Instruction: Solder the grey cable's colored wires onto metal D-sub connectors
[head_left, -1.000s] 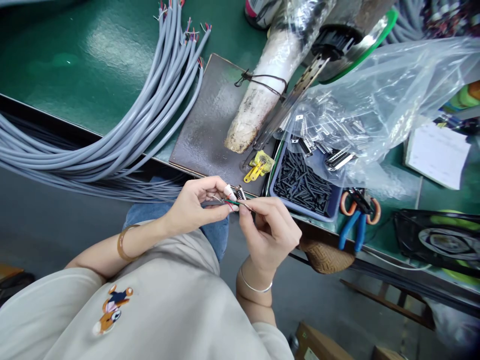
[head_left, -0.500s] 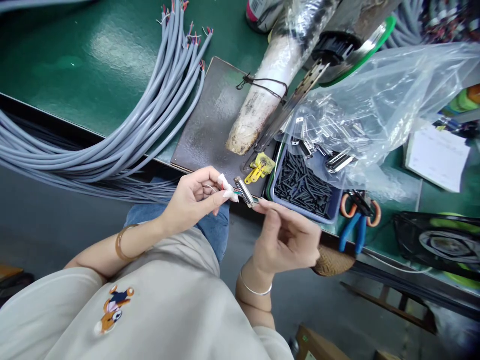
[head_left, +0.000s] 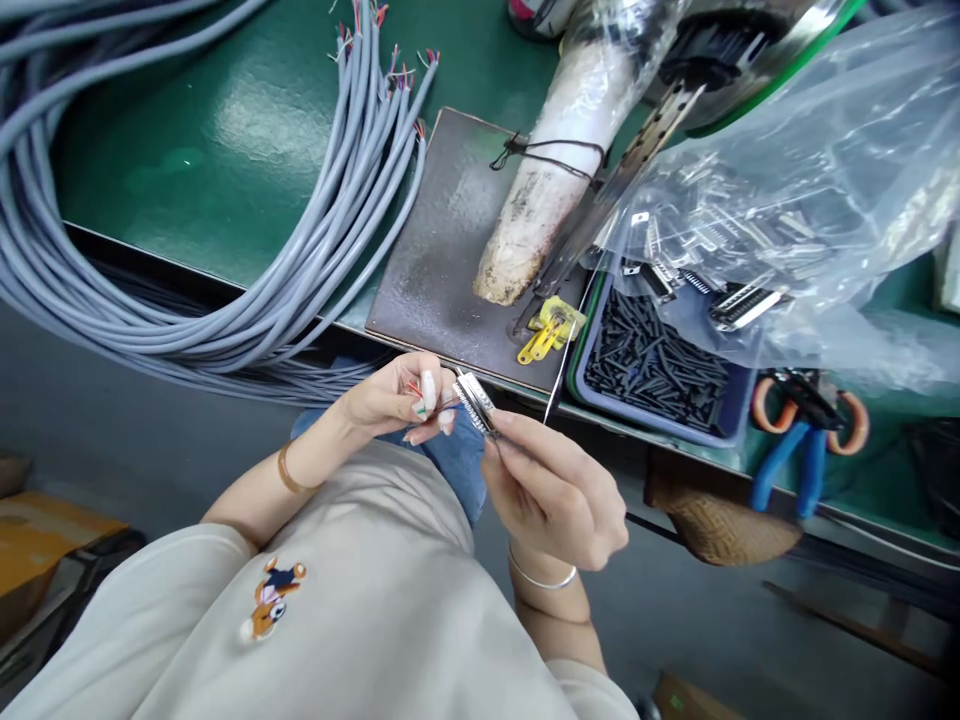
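Observation:
A metal multi-pin connector (head_left: 474,402) is held over my lap, near the bench edge, between the thumb and fingers of my right hand (head_left: 559,490). Its row of solder pins faces left. My left hand (head_left: 394,395), to the left of the connector, pinches thin coloured wires (head_left: 415,388), with red, green and blue strands showing. Blue strands reach close to the pins; whether any is joined cannot be made out. Behind the hands lies a dark board (head_left: 442,230), with yellow clips (head_left: 546,335) on its near right corner.
A bundle of grey cables (head_left: 300,240) curves over the bench at left. Right of the board stand a blue bin (head_left: 660,425) of short black tubes, a clear bag (head_left: 832,180) of connectors and blue-handled pliers (head_left: 787,465). A wrapped white cylinder (head_left: 540,190) overhangs the board.
My right fingers have closed onto the connector's body, and the connector is turned so more of its metal shell shows. The whole view has shifted, moving the bench items rightward.

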